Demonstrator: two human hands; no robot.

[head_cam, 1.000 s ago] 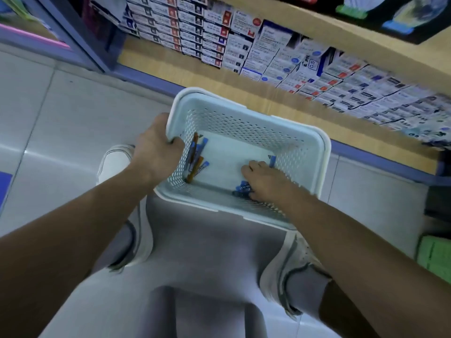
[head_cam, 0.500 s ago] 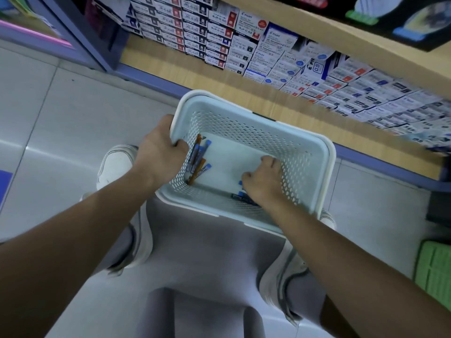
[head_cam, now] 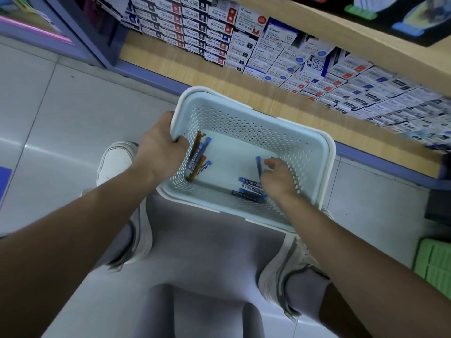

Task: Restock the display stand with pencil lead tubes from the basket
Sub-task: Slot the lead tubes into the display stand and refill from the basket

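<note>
A pale perforated basket sits in front of my legs. My left hand grips its left rim, thumb inside. Several blue and orange pencil lead tubes lie against the left inner wall. More dark blue tubes lie at the near right of the basket floor. My right hand is inside the basket and pinches one blue-capped tube, its end raised off the floor. The display stand is not in view.
A wooden shelf runs behind the basket, stacked with rows of small pen refill boxes. A green crate stands at the right edge. My shoes and grey trousers are below on the tiled floor.
My right hand has lifted from the tubes at the basket's near right and now pinches one, raising it. The left hand keeps its grip on the rim.
</note>
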